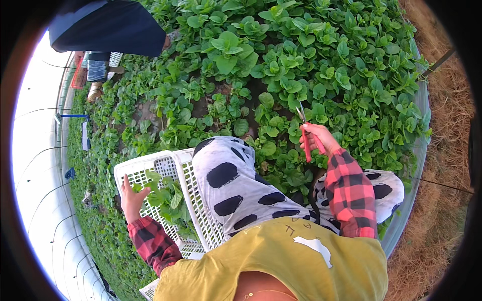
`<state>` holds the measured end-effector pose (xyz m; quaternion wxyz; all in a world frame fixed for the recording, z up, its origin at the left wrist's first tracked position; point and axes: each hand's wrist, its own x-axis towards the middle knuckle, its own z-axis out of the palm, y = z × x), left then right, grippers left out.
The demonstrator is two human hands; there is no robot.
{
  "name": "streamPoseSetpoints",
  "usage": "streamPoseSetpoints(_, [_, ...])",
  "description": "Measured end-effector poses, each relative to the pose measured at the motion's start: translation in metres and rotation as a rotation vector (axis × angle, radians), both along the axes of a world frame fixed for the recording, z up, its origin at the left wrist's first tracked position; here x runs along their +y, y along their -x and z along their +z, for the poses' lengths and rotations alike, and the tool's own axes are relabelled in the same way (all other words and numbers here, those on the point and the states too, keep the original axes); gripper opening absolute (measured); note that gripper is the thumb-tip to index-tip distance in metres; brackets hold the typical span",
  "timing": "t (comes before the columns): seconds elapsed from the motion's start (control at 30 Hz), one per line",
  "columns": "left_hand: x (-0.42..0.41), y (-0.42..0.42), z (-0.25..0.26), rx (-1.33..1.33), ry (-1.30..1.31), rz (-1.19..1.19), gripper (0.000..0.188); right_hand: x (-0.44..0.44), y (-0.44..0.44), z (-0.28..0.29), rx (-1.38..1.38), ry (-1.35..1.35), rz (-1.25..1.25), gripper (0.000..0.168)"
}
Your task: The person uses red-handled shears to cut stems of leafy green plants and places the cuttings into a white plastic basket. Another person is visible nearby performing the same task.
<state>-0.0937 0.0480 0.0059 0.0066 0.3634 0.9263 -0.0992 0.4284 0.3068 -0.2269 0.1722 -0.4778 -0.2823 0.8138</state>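
Note:
My right hand (318, 139) holds a pair of red-handled scissors (302, 114), their blades slightly apart and pointing at the leafy green plants (292, 86). On the other side, my left hand (133, 197) is over the left part of a white plastic basket (176, 160), its fingers spread, beside cut green leaves (171, 199). Whether the palm touches the leaves cannot be told. The basket has slotted walls and stands against my knee in patterned trousers.
Another person (109, 30) in dark clothing is at the upper left, near a red basket (79, 76). A blue-and-white object (86, 131) stands among plants at the left. Dry straw (437, 150) lies beyond the bed's plastic edge at the right. White sheeting (35, 158) curves along the left.

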Motion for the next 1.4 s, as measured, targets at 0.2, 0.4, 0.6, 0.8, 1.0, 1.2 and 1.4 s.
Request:
streamPoseSetpoints(0.2, [0.141,-0.052,0.018,-0.026,-0.215,-0.423,0.063,0.004,0.016,0.013,0.006,-0.031,0.031,0.047])
streamPoseSetpoints(0.4, [0.332,-0.128,-0.091,-0.367,0.022,-0.673,0.048,0.018,0.048,-0.009,0.026,0.009,0.024,0.045])
streamPoseSetpoints(0.6, [0.432,-0.178,-0.265,-0.334,-0.211,-0.755,0.085,0.056,0.088,-0.045,0.058,0.099,0.061,0.042])
streamPoseSetpoints(0.8, [0.463,-0.138,-0.331,-0.101,-0.455,-0.703,0.028,0.109,0.123,-0.070,0.135,0.128,0.097,0.044])
streamPoseSetpoints(1.0, [0.433,-0.066,-0.354,-0.828,-0.955,-0.265,0.013,0.169,0.184,-0.090,0.207,0.104,0.116,0.035])
streamPoseSetpoints(1.2, [0.411,-0.047,-0.364,-1.127,-1.079,0.017,0.013,0.202,0.239,-0.118,0.101,0.042,0.292,0.041])
streamPoseSetpoints(1.4, [0.388,-0.056,-0.384,-1.253,-1.249,0.363,0.014,0.232,0.265,-0.133,-0.058,-0.094,0.465,0.044])
